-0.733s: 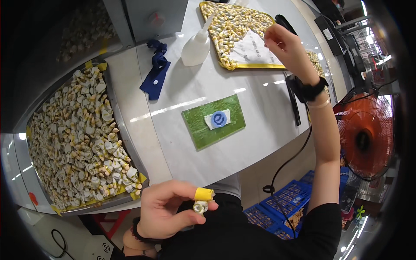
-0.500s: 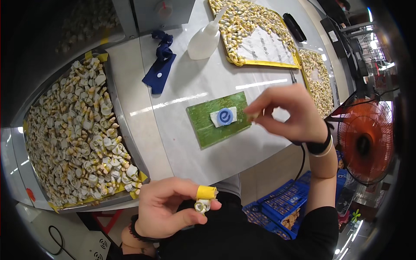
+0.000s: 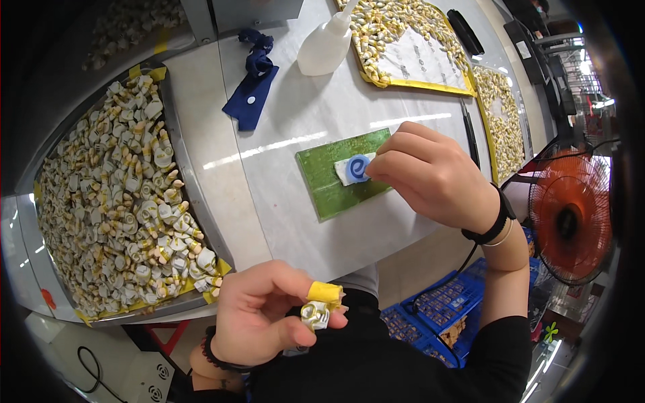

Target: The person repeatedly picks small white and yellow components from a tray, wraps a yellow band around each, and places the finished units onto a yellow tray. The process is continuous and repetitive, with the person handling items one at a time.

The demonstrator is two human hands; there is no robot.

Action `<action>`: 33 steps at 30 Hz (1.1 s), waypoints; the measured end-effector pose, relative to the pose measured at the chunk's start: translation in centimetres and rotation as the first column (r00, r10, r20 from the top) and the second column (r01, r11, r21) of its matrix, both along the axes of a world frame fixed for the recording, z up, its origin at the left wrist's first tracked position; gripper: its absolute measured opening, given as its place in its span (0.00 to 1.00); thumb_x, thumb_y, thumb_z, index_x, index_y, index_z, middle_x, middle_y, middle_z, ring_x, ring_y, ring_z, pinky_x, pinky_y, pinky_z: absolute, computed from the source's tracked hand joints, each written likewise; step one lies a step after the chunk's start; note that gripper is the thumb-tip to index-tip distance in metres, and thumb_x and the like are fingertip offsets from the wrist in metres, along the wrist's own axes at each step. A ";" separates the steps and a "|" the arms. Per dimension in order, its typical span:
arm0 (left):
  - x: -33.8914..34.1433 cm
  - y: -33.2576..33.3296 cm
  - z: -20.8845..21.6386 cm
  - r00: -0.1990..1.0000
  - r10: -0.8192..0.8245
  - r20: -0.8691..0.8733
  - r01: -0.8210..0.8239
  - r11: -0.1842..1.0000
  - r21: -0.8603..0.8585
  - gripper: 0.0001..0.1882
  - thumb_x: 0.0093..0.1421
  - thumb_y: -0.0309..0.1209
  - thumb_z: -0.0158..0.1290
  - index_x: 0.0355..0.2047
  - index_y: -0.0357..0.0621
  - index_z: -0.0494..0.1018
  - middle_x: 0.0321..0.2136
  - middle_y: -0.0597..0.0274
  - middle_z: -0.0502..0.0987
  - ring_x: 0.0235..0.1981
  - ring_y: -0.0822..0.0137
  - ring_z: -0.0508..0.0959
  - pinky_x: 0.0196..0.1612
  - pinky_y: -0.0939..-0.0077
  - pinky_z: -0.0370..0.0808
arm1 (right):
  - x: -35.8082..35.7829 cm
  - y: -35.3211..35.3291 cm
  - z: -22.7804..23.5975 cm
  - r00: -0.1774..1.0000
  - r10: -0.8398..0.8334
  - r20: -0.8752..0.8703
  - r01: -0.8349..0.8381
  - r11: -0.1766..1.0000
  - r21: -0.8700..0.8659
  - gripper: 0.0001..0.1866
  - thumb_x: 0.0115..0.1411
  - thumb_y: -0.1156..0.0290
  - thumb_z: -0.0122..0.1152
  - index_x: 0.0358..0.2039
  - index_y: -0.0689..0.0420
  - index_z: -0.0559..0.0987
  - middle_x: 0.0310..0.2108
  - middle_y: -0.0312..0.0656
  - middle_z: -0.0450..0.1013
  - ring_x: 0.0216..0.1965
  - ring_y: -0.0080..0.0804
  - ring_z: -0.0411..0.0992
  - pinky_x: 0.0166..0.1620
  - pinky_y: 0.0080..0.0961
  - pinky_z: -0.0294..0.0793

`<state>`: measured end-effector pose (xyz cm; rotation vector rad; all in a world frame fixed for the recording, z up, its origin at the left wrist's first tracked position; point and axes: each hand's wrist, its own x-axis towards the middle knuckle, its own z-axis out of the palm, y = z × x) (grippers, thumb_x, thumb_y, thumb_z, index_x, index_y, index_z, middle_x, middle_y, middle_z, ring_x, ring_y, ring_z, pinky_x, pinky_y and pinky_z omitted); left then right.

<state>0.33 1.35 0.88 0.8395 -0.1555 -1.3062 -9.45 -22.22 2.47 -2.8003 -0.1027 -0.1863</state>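
My left hand (image 3: 259, 319) is closed in a pinch at the lower middle. It holds a small white and gold figurine (image 3: 315, 314) between thumb and fingers, and yellow tape (image 3: 325, 291) wraps the index fingertip. Over the worktable, my right hand (image 3: 440, 178) has its fingers pressed together. Their tips meet the right edge of a round blue pad (image 3: 357, 168) with a darker swirl. Whatever they pinch, if anything, is hidden. The pad lies on a white piece (image 3: 342, 176) on a green rectangular board (image 3: 322, 195).
At the left, a metal tray (image 3: 209, 225) is heaped with similar figurines. A yellow-edged tray (image 3: 423, 88) of small gold and white pieces stands at the back. Nearby are a white squeeze bottle (image 3: 324, 50), a dark blue cloth (image 3: 250, 101), a black pen-like tool (image 3: 469, 131), an orange fan (image 3: 568, 215) and blue crates (image 3: 443, 309).
My right hand has moved left and slightly up, from beside the green board to the edge of the blue pad. My left hand still holds the figurine, now turned slightly.
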 end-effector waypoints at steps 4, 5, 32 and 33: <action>0.2 -0.5 -0.1 0.999 -0.033 0.014 0.033 0.999 0.018 0.28 0.47 0.49 0.60 0.31 0.34 0.68 0.19 0.54 0.75 0.23 0.65 0.77 0.32 0.61 0.79 | 0.2 0.6 -0.6 0.997 -0.035 0.063 0.033 0.999 0.035 0.08 0.43 0.81 0.63 0.27 0.58 0.76 0.22 0.39 0.69 0.26 0.35 0.69 0.29 0.27 0.69; 0.2 -0.6 -0.2 0.999 -0.041 0.014 0.041 0.999 0.029 0.28 0.47 0.50 0.60 0.31 0.34 0.68 0.19 0.54 0.75 0.23 0.66 0.77 0.32 0.62 0.79 | 0.2 0.6 -0.5 0.995 -0.052 0.082 0.047 0.997 0.061 0.08 0.43 0.81 0.63 0.26 0.58 0.76 0.22 0.39 0.69 0.25 0.34 0.69 0.28 0.26 0.69; 0.2 -1.7 -1.3 0.783 -0.408 -0.470 0.279 0.905 -0.321 0.17 0.59 0.39 0.52 0.36 0.34 0.69 0.28 0.61 0.73 0.29 0.72 0.76 0.36 0.80 0.73 | 1.2 5.4 1.7 0.892 -0.019 0.452 -0.241 0.826 0.509 0.06 0.36 0.75 0.65 0.19 0.59 0.80 0.22 0.39 0.74 0.20 0.27 0.71 0.22 0.17 0.70; 0.3 -1.7 -1.2 0.782 -0.415 -0.465 0.287 0.902 -0.322 0.17 0.59 0.39 0.52 0.35 0.34 0.69 0.28 0.61 0.73 0.29 0.73 0.75 0.36 0.80 0.73 | 1.1 5.5 1.9 0.897 -0.028 0.441 -0.224 0.831 0.509 0.06 0.36 0.74 0.65 0.19 0.59 0.80 0.22 0.39 0.73 0.20 0.27 0.71 0.22 0.17 0.71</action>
